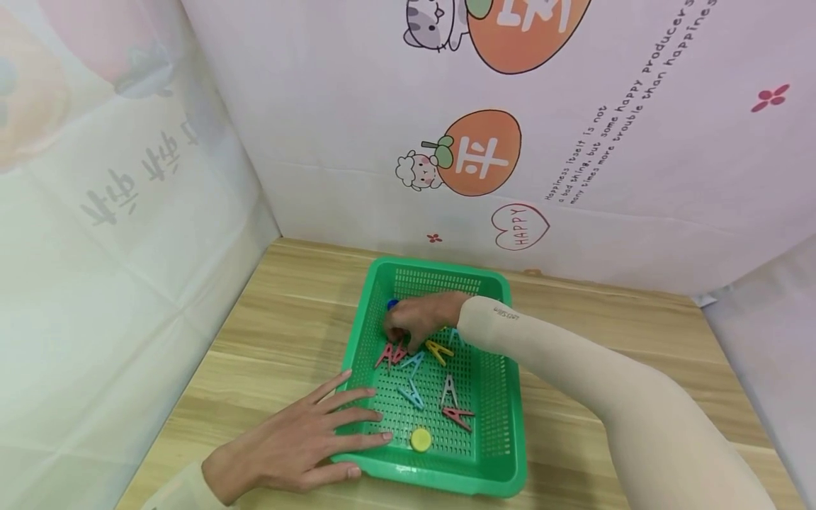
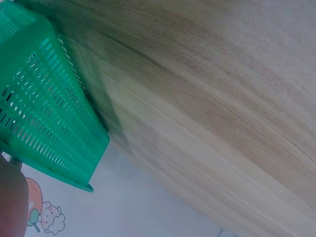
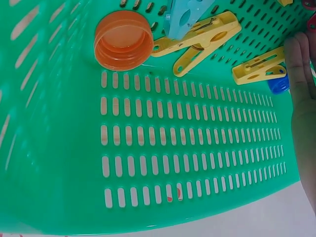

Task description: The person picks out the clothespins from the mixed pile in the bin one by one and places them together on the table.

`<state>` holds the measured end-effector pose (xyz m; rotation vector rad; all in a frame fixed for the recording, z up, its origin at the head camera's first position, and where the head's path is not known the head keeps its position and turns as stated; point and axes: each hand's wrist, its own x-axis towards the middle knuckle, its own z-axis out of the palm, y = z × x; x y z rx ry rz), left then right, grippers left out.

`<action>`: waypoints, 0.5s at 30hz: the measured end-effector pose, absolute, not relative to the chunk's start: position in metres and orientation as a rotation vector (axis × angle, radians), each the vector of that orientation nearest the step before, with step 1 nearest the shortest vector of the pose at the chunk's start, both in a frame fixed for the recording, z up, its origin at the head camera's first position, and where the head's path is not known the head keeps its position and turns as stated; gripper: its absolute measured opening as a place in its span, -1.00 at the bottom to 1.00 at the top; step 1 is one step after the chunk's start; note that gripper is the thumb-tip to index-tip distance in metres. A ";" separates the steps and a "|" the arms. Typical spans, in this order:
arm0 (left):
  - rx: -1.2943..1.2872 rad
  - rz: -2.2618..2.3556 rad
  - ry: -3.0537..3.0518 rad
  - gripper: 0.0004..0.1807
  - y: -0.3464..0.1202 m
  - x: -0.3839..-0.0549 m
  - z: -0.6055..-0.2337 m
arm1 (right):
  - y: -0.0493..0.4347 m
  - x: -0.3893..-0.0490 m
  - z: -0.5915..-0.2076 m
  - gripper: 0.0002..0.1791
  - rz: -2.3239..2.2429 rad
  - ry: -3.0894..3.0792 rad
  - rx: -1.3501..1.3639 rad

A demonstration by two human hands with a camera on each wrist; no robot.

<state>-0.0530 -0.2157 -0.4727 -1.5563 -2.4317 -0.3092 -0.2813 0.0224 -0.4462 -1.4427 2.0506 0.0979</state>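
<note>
My right hand (image 1: 421,317) reaches down inside a green plastic basket (image 1: 440,482), fingers curled. Its thumb and fingers pinch the end of a red clothespin (image 1: 399,353); the fingertips are partly hidden. A second red clothespin (image 1: 384,355) lies just beside it. Nearby are a blue cap (image 1: 392,304), a yellow clothespin (image 1: 440,352) and light blue clothespins (image 1: 411,394). My left hand (image 1: 299,440) has its fingers spread across the basket's left rim. In the right wrist view, an orange cap (image 3: 123,42) and yellow clothespins (image 3: 202,39) lie near the perforated wall.
Toward the basket's near end lie a yellow cap (image 1: 421,440), a white clothespin (image 1: 449,391) and a pinkish-red clothespin (image 1: 457,417). Beneath it is a wood-grain table (image 1: 293,304). Printed white sheets (image 1: 357,142) stand behind and at both sides.
</note>
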 end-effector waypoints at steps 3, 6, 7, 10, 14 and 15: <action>-1.558 -0.307 -2.433 -0.39 -0.215 -0.053 -0.473 | 0.024 -0.281 -0.445 -0.76 0.117 2.050 -1.450; -1.557 -0.308 -2.434 -0.39 -0.215 -0.053 -0.472 | 0.025 -0.281 -0.444 -0.80 0.127 2.055 -1.460; -1.555 -0.310 -2.435 -0.38 -0.215 -0.053 -0.472 | 0.025 -0.281 -0.443 -0.82 0.126 2.060 -1.462; -1.548 -0.314 -2.436 -0.39 -0.215 -0.052 -0.472 | 0.027 -0.281 -0.439 -0.84 0.122 2.071 -1.462; -1.545 -0.312 -2.427 -0.39 -0.214 -0.052 -0.472 | 0.030 -0.280 -0.431 -0.86 0.104 2.083 -1.471; -1.545 -0.310 -2.425 -0.40 -0.214 -0.053 -0.472 | 0.031 -0.280 -0.428 -0.87 0.086 2.087 -1.470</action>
